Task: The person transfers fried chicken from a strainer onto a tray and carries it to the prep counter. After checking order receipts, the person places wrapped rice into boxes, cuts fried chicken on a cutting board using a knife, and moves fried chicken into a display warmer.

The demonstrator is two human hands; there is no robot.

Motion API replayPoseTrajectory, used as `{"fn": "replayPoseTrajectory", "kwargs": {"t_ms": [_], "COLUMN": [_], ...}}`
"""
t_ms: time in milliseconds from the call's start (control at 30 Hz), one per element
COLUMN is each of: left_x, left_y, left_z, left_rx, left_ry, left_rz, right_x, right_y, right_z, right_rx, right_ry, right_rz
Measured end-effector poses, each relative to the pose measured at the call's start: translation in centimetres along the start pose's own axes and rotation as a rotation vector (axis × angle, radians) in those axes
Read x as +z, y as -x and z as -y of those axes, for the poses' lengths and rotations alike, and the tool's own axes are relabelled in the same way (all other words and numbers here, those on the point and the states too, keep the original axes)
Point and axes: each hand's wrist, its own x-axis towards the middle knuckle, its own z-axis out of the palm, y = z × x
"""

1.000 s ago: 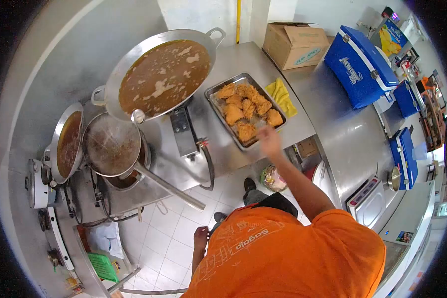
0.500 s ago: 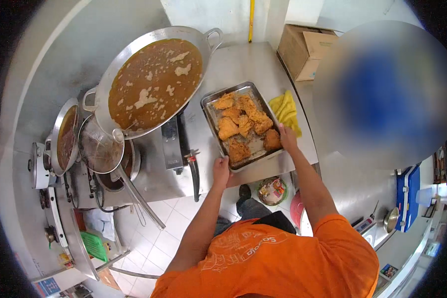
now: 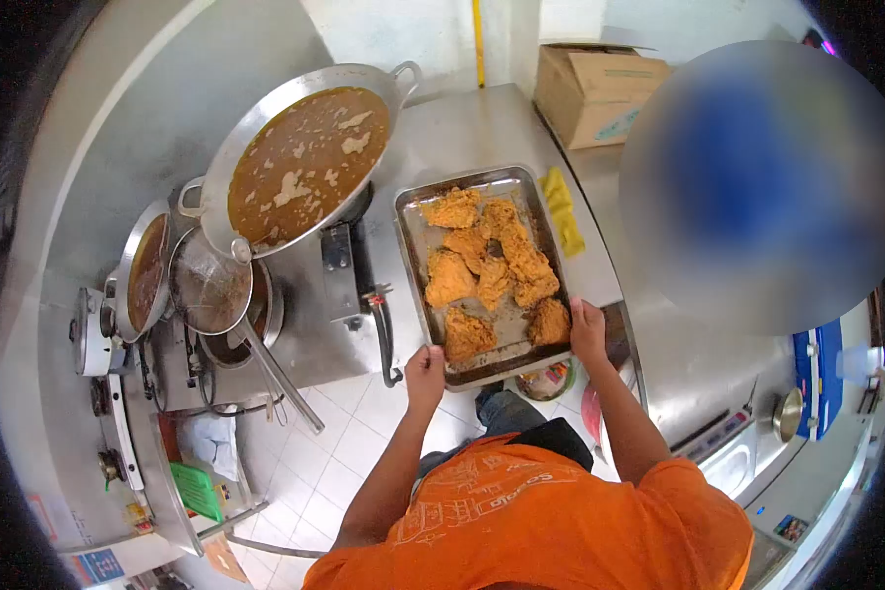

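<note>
Head view shows a person in an orange shirt (image 3: 570, 521) at a steel bench (image 3: 452, 133), both hands clamped on a metal tray (image 3: 509, 344). The left hand (image 3: 425, 378) grips it at the near left corner, fingers curled at the rim; the right hand (image 3: 588, 331) grips the right side close to the near right corner. The two hands are well apart, with the near end of the tray between them. That end reaches out past the front edge of the bench, over the floor (image 3: 315, 482); whether the far end rests on the steel or is raised, I cannot tell.

Browned, crusted pieces of fried food (image 3: 449, 278) lie in the tray, several of them crowded towards the far end and two nearer the hands, one at each side. A yellow cloth (image 3: 561, 211) lies on the bench just beside the tray's right side.

To the left stands a large two-handled pan (image 3: 216, 182) of brown liquid (image 3: 310, 162) dotted with pale patches. Near it a long-handled strainer (image 3: 209, 285) sits over a pot (image 3: 272, 323), its handle slanting past the bench edge. Beyond the cloth is a cardboard box (image 3: 600, 93); a round blur covers the area beside it.
</note>
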Motion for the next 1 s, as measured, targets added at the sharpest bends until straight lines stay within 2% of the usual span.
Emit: {"fn": "replayPoseTrajectory", "kwargs": {"t_ms": [100, 133, 233, 533, 733, 833, 867, 967, 1000], "left_x": [-0.6, 0.0, 0.2, 8.1, 18.5, 23.8, 24.6, 29.3, 31.4], "left_y": [5.4, 8.0, 13.3, 31.7, 42.9, 48.4, 48.1, 55.9, 58.2], "left_z": [-1.7, -3.7, -3.0, -2.8, -3.2, -1.7, 0.8, 2.3, 3.4], "left_rx": [0.200, 0.152, 0.089, 0.257, 0.351, 0.359, 0.421, 0.281, 0.335], "left_ry": [-0.073, -0.026, -0.060, -0.080, -0.128, -0.191, -0.205, -0.129, -0.145], "left_rz": [-0.093, -0.107, -0.135, 0.283, 0.559, 0.641, 0.663, 0.819, 0.822], "right_x": [-4.4, -5.6, -9.5, -24.2, -33.5, -38.6, -37.3, -42.0, -43.6], "right_y": [8.2, 11.4, 20.5, 45.0, 58.0, 64.7, 65.2, 72.5, 74.4], "right_z": [3.9, 4.5, 4.7, 1.5, -4.3, -5.4, -7.2, -11.1, -12.1], "right_rx": [0.065, 0.127, 0.236, 0.344, 0.422, 0.492, 0.466, 0.495, 0.491], "right_ry": [-0.194, -0.276, -0.392, -0.343, -0.295, -0.206, -0.260, 0.033, -0.019], "right_rz": [-0.062, -0.092, -0.184, -0.557, -0.842, -0.923, -0.997, -1.105, -1.152]}}
